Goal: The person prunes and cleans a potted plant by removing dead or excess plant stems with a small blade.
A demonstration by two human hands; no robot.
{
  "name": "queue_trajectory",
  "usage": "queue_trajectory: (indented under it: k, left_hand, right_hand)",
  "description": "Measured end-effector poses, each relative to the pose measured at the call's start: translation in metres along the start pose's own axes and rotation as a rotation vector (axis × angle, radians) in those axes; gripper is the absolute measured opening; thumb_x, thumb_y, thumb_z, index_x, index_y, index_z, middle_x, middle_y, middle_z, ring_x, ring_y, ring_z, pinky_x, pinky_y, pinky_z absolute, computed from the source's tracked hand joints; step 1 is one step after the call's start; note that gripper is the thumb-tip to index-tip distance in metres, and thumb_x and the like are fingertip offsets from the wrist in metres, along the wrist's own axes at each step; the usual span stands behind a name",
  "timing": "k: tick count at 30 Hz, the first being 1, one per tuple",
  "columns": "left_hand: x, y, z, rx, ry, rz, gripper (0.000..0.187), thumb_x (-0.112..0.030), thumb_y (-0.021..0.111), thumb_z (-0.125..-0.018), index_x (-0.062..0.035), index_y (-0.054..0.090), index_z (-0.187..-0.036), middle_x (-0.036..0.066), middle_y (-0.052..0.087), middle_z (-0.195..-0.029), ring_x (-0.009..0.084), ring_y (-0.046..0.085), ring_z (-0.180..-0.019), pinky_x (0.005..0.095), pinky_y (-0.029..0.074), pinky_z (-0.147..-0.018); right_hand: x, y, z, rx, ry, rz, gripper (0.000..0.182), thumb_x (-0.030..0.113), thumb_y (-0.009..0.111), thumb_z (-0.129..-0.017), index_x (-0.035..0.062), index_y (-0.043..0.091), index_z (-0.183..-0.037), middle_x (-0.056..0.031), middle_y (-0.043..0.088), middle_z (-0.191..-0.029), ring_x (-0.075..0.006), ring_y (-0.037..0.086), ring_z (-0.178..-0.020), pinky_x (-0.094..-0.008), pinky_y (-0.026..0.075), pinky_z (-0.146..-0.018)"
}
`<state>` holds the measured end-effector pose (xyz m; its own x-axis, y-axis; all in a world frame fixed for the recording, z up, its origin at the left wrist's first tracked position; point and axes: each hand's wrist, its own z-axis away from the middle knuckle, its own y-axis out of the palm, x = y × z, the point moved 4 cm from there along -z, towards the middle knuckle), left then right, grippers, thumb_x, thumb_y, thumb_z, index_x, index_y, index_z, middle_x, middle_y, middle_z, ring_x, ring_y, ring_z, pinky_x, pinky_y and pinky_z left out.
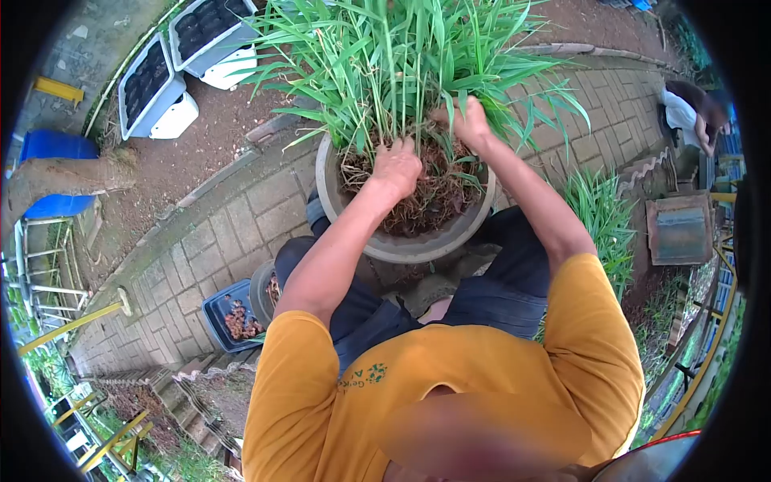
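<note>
A large round grey pot (404,250) stands between my knees. It holds a tall clump of green leafy plants (401,60) over dark soil and tangled brown roots (422,205). My left hand (397,167) is down at the stem bases, its fingers bent into the roots and the fingertips partly hidden. On the far right side of the clump, my right hand (467,126) is closed around stems low down, among leaves. What lies under my left fingers cannot be made out.
A blue-grey tub (210,309) with reddish-brown pieces sits at left, beside a round grey container (261,293). Two white planters (150,88) stand farther left, near a blue barrel (60,146). Brick paving (193,249) surrounds me. Another person (689,116) is at far right.
</note>
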<state>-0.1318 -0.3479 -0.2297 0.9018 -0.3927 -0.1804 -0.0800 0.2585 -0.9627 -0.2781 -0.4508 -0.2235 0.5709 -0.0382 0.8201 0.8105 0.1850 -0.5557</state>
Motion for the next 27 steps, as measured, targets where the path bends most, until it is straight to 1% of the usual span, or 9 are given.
queue_trajectory:
  k: [2, 4, 6, 8, 12, 18, 20, 24, 27]
  left_hand:
    - [0.012, -0.019, -0.01, 0.068, -0.108, 0.19, 0.026, -0.015, 0.061, -0.079, -0.003, 0.069, -0.1, 0.02, 0.058, -0.117, 0.0367, 0.056, -0.11, 0.0447, 0.046, -0.091]
    - [0.022, -0.052, -0.008, -0.232, -0.184, 0.508, 0.024, -0.016, 0.06, -0.084, -0.0003, 0.069, -0.099, 0.017, 0.068, -0.096, 0.032, 0.066, -0.088, 0.0401, 0.052, -0.079]
    - [0.038, -0.057, -0.01, -0.223, -0.35, 1.243, 0.024, -0.015, 0.057, -0.088, 0.0026, 0.067, -0.101, 0.015, 0.07, -0.095, 0.0244, 0.069, -0.081, 0.0339, 0.055, -0.07]
    - [0.041, -0.064, -0.008, -0.227, -0.221, 1.722, 0.023, -0.013, 0.062, -0.089, 0.0048, 0.066, -0.103, 0.012, 0.069, -0.091, 0.0169, 0.066, -0.073, 0.0276, 0.054, -0.062]
    - [0.036, -0.075, -0.007, -0.133, -0.145, 1.821, 0.03, -0.009, 0.066, -0.085, 0.0044, 0.063, -0.111, 0.009, 0.069, -0.092, 0.014, 0.066, -0.075, 0.0241, 0.053, -0.068]
    - [0.038, -0.075, -0.01, -0.072, -0.162, 1.738, 0.037, -0.006, 0.07, -0.081, 0.0079, 0.058, -0.114, 0.01, 0.068, -0.093, 0.0139, 0.066, -0.078, 0.0265, 0.054, -0.07]
    - [0.043, -0.071, -0.009, -0.107, -0.236, 1.705, 0.034, -0.006, 0.07, -0.081, 0.0066, 0.061, -0.111, 0.009, 0.069, -0.092, 0.0136, 0.066, -0.078, 0.0267, 0.054, -0.07]
    - [0.063, -0.076, -0.006, -0.28, -0.313, 1.819, 0.02, -0.004, 0.071, -0.079, -0.0007, 0.067, -0.099, 0.007, 0.069, -0.091, 0.0141, 0.066, -0.08, 0.0277, 0.054, -0.072]
    - [0.081, -0.083, -0.004, -0.47, -0.426, 1.799, 0.016, -0.003, 0.071, -0.078, -0.0018, 0.069, -0.094, 0.006, 0.07, -0.088, 0.0102, 0.063, -0.075, 0.0215, 0.047, -0.066]
  right_hand:
    - [0.043, -0.027, 0.018, 0.139, 0.073, -0.317, 0.012, 0.013, 0.068, -0.078, 0.0023, 0.07, -0.083, -0.005, 0.065, -0.065, -0.0111, 0.055, -0.05, -0.025, 0.042, -0.046]
    - [0.068, -0.05, 0.032, 0.208, 0.019, -0.455, 0.01, 0.01, 0.066, -0.08, 0.002, 0.07, -0.084, -0.0012, 0.062, -0.063, -0.0053, 0.048, -0.048, -0.0214, 0.034, -0.043]
    - [0.082, -0.059, 0.044, 0.256, -0.012, -0.536, 0.01, 0.009, 0.065, -0.082, 0.002, 0.071, -0.085, 0.0009, 0.06, -0.06, -0.0026, 0.045, -0.046, -0.0199, 0.029, -0.041]
    - [0.086, -0.054, 0.05, 0.275, -0.013, -0.574, 0.011, 0.01, 0.065, -0.082, 0.0022, 0.071, -0.087, 0.0012, 0.058, -0.058, -0.0031, 0.043, -0.045, -0.0206, 0.027, -0.04]
    - [0.082, -0.035, 0.047, 0.376, -0.044, -0.484, 0.011, 0.011, 0.066, -0.082, 0.0026, 0.071, -0.087, 0.0018, 0.057, -0.06, -0.0041, 0.044, -0.049, -0.0214, 0.03, -0.044]
    - [0.074, -0.018, 0.034, 0.189, -0.151, -0.459, 0.028, 0.011, 0.066, -0.081, -0.0031, 0.064, -0.105, -0.0048, 0.064, -0.076, -0.0093, 0.053, -0.058, -0.0235, 0.045, -0.054]
    - [0.08, -0.02, 0.039, 0.153, -0.14, -0.508, 0.036, 0.013, 0.066, -0.081, -0.0047, 0.061, -0.111, -0.0088, 0.065, -0.081, -0.0143, 0.056, -0.063, -0.0271, 0.048, -0.059]
    - [0.082, -0.049, 0.041, -0.056, -0.228, -0.044, 0.049, 0.016, 0.058, -0.086, -0.0021, 0.049, -0.13, -0.0148, 0.063, -0.104, -0.0149, 0.058, -0.085, -0.0289, 0.046, -0.075]
    - [0.076, -0.041, 0.041, 0.011, -0.311, -0.205, 0.046, 0.018, 0.054, -0.09, 0.003, 0.049, -0.134, -0.0102, 0.065, -0.092, -0.0128, 0.059, -0.072, -0.0261, 0.047, -0.064]
